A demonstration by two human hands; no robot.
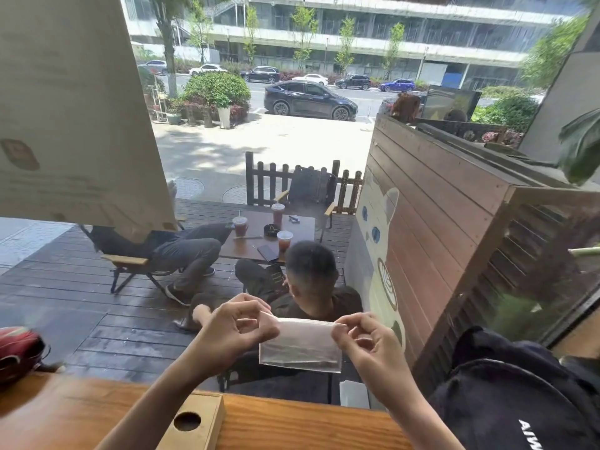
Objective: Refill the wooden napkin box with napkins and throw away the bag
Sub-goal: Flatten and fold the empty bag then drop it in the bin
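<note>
Both hands hold the clear plastic bag (300, 347) up: left hand (238, 326) and right hand (367, 341) pinch its top corners above the wooden napkin box (194, 423).

you have a wooden counter (292, 423) running along the bottom of the view, orange-brown with visible grain, its far edge against the window. on it, left of the middle at the near edge, sits the wooden napkin box (194, 423), pale, with a round hole in its top. a dark backpack (513, 401) with white lettering rests at the counter's right end. at the left end, by the far edge, lies a red object (19, 352), blurred.
</note>
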